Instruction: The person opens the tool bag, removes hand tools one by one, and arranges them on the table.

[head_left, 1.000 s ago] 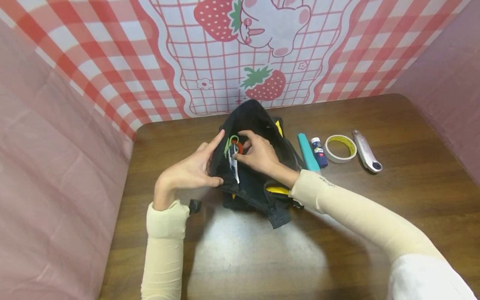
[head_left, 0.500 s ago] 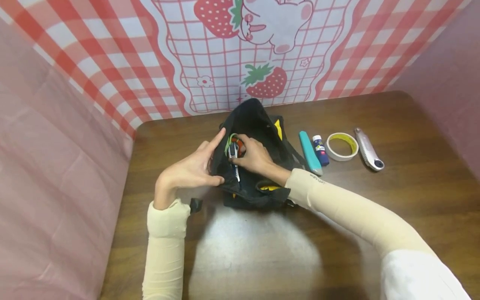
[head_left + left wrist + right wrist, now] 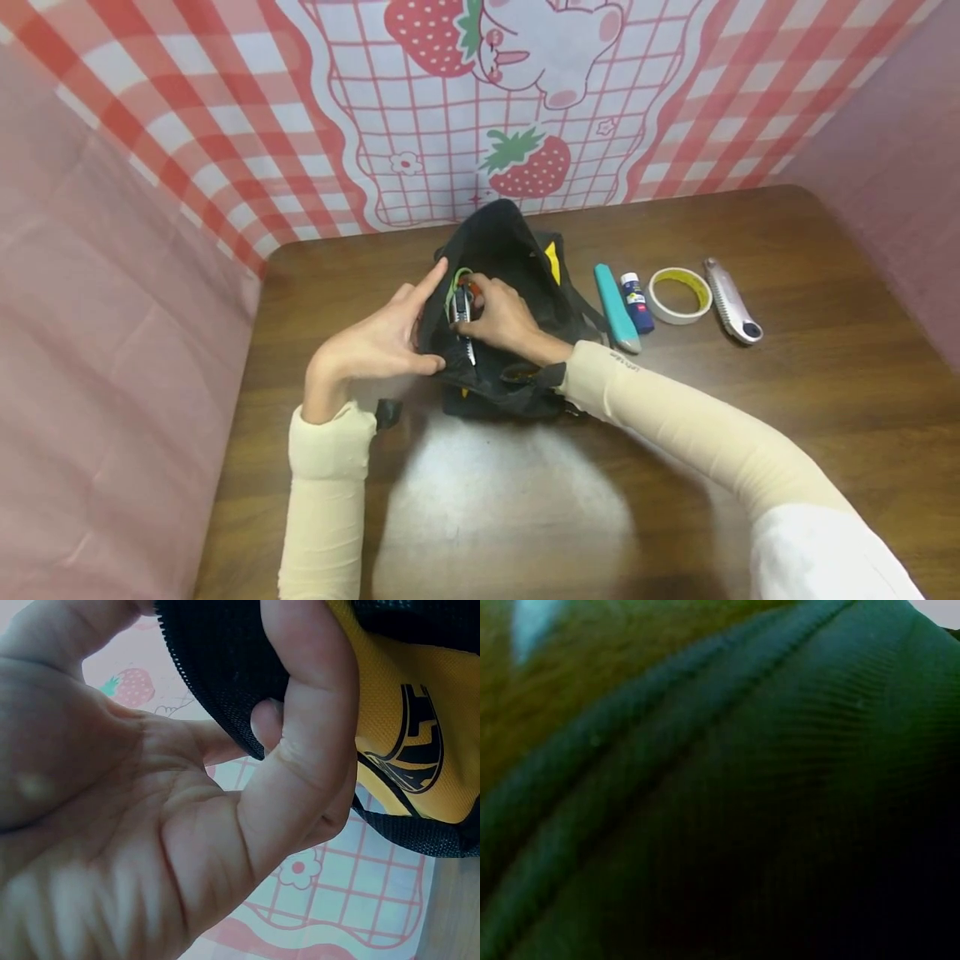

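Note:
A black bag (image 3: 517, 358) with yellow parts stands with its mouth open in the head view. My left hand (image 3: 382, 329) holds its left rim, thumb and fingers spread along the edge. In the left wrist view, fingers of the left hand (image 3: 300, 742) curl round the black zippered edge (image 3: 214, 682); a yellow panel (image 3: 412, 727) with black print shows beyond. My right hand (image 3: 506, 317) reaches inside the bag and pinches a silver-and-black utility knife (image 3: 462, 308). Green and orange loops (image 3: 460, 277) show behind it. Dark, blurred bag fabric (image 3: 727, 787) fills most of the right wrist view.
Right of the bag, a teal, knife-shaped tool (image 3: 617, 308), a blue glue stick (image 3: 637, 304), a tape roll (image 3: 693, 315) and a pale purple-grey cutter (image 3: 731, 300) lie in a row on the wooden table (image 3: 825, 333). A strawberry-print cloth (image 3: 420, 192) hangs behind.
My right hand has moved slightly left and down inside the bag, with the knife in its fingers. The front flap by the right wrist has folded up. My left hand keeps its hold.

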The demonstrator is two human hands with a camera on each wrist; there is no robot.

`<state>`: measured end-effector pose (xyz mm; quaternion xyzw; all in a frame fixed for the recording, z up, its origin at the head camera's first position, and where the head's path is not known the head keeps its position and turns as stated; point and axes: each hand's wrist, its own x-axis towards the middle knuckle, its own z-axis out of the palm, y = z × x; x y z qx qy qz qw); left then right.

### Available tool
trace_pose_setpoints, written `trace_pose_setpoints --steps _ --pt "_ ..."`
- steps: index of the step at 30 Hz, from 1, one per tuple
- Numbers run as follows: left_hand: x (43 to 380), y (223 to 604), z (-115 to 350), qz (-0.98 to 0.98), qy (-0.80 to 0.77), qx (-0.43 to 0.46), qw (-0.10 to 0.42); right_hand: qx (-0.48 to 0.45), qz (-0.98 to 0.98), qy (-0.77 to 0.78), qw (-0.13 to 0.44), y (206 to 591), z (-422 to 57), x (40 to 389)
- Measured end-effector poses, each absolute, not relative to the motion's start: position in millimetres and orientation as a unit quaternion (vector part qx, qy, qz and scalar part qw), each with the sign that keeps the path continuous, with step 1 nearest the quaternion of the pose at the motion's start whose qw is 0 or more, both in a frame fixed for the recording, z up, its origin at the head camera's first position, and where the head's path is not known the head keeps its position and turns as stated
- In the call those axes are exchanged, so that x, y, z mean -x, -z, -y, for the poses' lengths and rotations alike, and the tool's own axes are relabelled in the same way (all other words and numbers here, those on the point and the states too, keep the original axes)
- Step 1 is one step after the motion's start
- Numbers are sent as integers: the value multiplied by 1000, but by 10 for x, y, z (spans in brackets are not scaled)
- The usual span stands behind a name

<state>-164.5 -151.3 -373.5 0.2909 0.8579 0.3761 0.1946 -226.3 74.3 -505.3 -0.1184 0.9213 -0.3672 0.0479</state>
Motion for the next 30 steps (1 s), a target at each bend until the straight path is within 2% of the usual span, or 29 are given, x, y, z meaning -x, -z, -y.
trace_pose_setpoints --steps 11,23,30 --pt "1630 3723 1504 -860 -374 -286 196 125 -930 342 41 5119 -739 2283" --pt "1638 3738 1504 -859 -375 -284 202 130 -929 344 40 5007 -758 2219" --pt "1637 3731 1502 -857 -379 -284 204 118 -931 342 40 5096 -773 2277"
